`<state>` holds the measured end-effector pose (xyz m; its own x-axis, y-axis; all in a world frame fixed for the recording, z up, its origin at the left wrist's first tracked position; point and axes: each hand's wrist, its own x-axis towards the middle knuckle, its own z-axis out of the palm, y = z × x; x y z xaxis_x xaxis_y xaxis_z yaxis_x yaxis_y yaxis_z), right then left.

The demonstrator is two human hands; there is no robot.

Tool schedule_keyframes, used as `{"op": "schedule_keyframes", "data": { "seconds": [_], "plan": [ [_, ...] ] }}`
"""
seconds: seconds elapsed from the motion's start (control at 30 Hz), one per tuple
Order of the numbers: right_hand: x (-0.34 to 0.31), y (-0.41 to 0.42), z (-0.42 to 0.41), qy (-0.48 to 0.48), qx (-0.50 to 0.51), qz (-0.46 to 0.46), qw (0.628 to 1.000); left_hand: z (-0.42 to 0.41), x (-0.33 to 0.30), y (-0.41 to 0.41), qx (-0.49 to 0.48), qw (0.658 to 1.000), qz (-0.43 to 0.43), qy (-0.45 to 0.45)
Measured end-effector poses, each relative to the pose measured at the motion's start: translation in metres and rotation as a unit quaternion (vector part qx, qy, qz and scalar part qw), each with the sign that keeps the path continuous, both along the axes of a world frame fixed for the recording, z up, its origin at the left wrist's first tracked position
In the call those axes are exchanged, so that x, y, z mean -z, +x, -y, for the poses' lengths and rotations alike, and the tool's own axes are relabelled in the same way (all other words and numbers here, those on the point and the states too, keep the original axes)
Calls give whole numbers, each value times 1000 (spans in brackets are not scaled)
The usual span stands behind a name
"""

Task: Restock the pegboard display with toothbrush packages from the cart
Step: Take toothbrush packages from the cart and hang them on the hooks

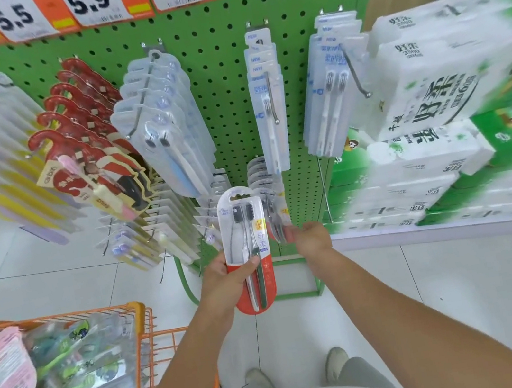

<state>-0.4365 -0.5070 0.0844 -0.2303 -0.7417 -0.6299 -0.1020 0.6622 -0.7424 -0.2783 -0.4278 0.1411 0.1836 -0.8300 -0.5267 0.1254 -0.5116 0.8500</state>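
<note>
Lower centre of frame: left hand (227,274) grips toothbrush package (247,249) upright, thumb across front. Right hand (310,238) pinches hanging packs (269,198) low on pegboard (219,64). Risk: hang hole misses peg, package drops; hung packs could slide off. Cart (83,365) lower left, stocked.

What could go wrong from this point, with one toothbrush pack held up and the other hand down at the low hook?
1. The left hand grips the red-based toothbrush pack only near its lower half, so the hang hole on top may wobble and miss the hook.
2. The right hand touches the packs on the low hook; pulling them forward could slide some off.
3. The orange cart stands close to the left elbow, so a backward swing may bump it.
</note>
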Motion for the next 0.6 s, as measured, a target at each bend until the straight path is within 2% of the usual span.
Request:
{"op": "schedule_keyframes", "data": {
  "seconds": [0.07,0.1,0.2,0.3,0.43,0.6],
  "plan": [
    [-14,2,-19,-62,63,42,995,1,1,-1,12,1000,0,-1],
    [-21,4,-26,-93,55,88,990,2,1,-1,22,1000,5,-3],
    [-45,7,-34,-148,-89,174,969,8,0,-3,50,998,31,-18],
    [-48,1,-28,-183,-105,131,969,16,-2,-8,67,995,58,-48],
    [-35,-4,-34,-178,-128,70,973,25,-4,-13,41,993,75,-80],
    [-17,-11,-43,-149,-115,37,981,26,14,-20,19,992,108,-60]
  ]
}}
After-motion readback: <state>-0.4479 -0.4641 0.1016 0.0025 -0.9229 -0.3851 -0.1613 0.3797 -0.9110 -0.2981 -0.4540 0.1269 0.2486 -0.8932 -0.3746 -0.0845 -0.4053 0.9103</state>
